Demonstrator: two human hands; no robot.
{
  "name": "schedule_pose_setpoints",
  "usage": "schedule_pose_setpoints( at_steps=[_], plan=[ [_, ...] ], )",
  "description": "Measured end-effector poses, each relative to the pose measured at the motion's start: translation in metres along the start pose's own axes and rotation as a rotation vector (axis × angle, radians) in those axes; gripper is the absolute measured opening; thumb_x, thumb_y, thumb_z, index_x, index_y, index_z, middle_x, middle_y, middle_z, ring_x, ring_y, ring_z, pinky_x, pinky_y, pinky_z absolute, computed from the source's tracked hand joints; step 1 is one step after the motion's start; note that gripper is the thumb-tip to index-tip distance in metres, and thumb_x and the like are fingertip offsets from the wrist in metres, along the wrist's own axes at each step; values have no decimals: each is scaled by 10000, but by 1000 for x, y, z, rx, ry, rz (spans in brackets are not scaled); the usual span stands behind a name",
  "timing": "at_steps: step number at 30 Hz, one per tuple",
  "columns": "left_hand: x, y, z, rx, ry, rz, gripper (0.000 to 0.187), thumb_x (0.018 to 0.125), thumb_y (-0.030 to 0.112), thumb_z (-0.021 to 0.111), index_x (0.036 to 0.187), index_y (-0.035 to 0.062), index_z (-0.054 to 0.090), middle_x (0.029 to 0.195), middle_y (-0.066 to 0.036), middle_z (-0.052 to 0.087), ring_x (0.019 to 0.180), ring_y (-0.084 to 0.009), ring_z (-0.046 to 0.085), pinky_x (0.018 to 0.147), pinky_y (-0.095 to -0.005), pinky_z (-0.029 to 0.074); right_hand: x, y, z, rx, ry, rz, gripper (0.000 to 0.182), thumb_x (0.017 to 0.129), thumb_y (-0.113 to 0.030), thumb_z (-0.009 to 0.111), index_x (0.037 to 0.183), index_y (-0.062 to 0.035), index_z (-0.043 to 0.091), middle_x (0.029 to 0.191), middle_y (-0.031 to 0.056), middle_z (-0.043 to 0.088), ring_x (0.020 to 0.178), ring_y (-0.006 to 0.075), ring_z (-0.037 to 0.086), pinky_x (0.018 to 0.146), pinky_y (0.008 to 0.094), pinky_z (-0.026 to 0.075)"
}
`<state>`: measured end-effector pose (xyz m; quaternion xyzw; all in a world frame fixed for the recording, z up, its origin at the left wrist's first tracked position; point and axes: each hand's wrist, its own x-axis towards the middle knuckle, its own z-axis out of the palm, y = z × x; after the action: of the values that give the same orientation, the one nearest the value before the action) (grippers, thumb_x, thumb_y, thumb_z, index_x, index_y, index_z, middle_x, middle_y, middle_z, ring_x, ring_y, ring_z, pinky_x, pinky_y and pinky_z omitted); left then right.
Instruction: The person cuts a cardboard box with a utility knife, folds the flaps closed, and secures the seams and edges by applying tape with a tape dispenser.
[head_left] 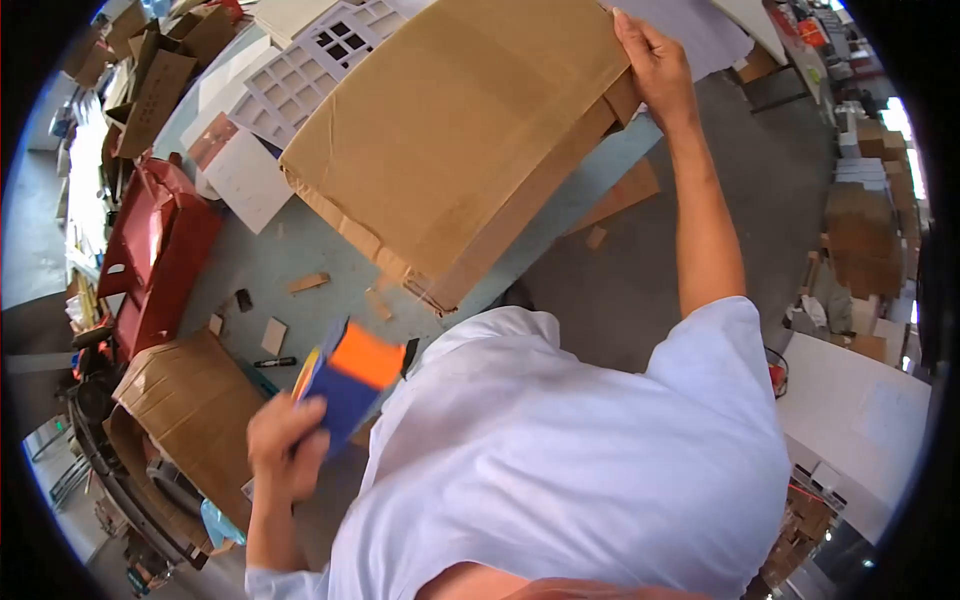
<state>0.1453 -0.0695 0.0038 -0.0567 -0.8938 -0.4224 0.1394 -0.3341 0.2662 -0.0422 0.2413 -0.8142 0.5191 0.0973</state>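
A large brown cardboard box (460, 130) lies tilted across the blue-grey table (235, 270), its near left edge ragged. At the box's far right corner, my right hand (655, 75) grips the edge, fingers bent over it. My left hand (288, 440), slightly blurred, is wrapped round a blue and orange tool (350, 385) that looks like a tape dispenser. The tool is held near my shirt, below the box and apart from it.
White grid trays (290, 90) and a printed sheet (250, 175) lie left of the box. Further left are a red box (165, 250) and an open carton (195, 400). A black marker (275, 362) and cardboard scraps (308, 282) lie on the table.
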Motion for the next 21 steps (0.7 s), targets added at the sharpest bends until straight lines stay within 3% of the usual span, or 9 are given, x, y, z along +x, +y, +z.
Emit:
schedule_pose_setpoints(
  at_steps=[1,4,7,9,11,12,15,19,21],
  plan=[
    [-3,-32,18,-42,11,0,310,890,121,716,1196,77,691,736,-99,596,588,-252,523,534,-372,396,1,16,-5,-2,-74,42,420,1051,-357,597,1300,-30,678,1106,12,738,1029,82,639,925,245,492],
    [-2,-90,59,-194,45,44,299,907,104,707,1205,77,688,799,-125,639,632,-260,569,573,-366,439,0,6,0,-127,5,-73,407,1056,-375,580,1277,-55,698,1102,27,748,1058,86,635,947,253,487],
    [-9,-128,85,-277,111,123,290,928,110,702,1215,74,683,896,-159,695,707,-259,634,646,-349,493,-8,-5,16,-357,112,-118,408,1064,-407,540,1349,-140,659,1363,133,647,1272,247,595,1093,373,428],
    [-17,-146,92,-424,103,63,283,944,121,705,1220,64,677,1059,-200,733,871,-254,708,790,-332,537,-44,-42,47,-679,206,-263,325,1038,-390,563,1282,-218,692,1520,158,495,1422,382,420,1176,545,308],
    [-16,-153,101,-429,139,109,277,966,147,691,1228,60,672,1079,-138,702,899,-185,660,819,-312,512,-90,-71,81,-549,118,-406,412,1051,-377,523,1431,-225,574,1637,148,316,1517,457,188,1217,613,142],
    [-18,-156,103,-476,128,92,276,981,159,679,1235,51,669,1072,-70,678,925,-143,620,855,-300,492,-116,-95,98,-464,117,-348,469,1052,-373,513,1489,-203,499,1646,166,283,1517,477,175,1219,608,148],
    [-14,-156,102,-600,92,57,283,984,164,678,1248,61,664,1062,-58,671,920,-128,602,840,-279,476,-170,-128,120,-431,63,-290,628,1055,-363,487,1600,-119,295,1669,229,149,1519,513,133,1214,616,165],
    [-10,-164,97,-638,60,74,297,985,170,683,1255,50,658,1070,-58,672,930,-124,598,844,-278,474,-212,-143,136,-385,-8,-294,635,1052,-387,482,1588,-92,312,1669,254,114,1508,536,136,1195,642,187],
    [-13,-166,95,-475,72,21,261,949,128,711,1193,38,681,1086,-152,730,863,-194,678,805,-319,514,-211,-143,127,-393,-73,-306,723,1027,-509,498,1587,-90,315,1670,267,86,1501,544,146,1174,660,207]
  ],
)
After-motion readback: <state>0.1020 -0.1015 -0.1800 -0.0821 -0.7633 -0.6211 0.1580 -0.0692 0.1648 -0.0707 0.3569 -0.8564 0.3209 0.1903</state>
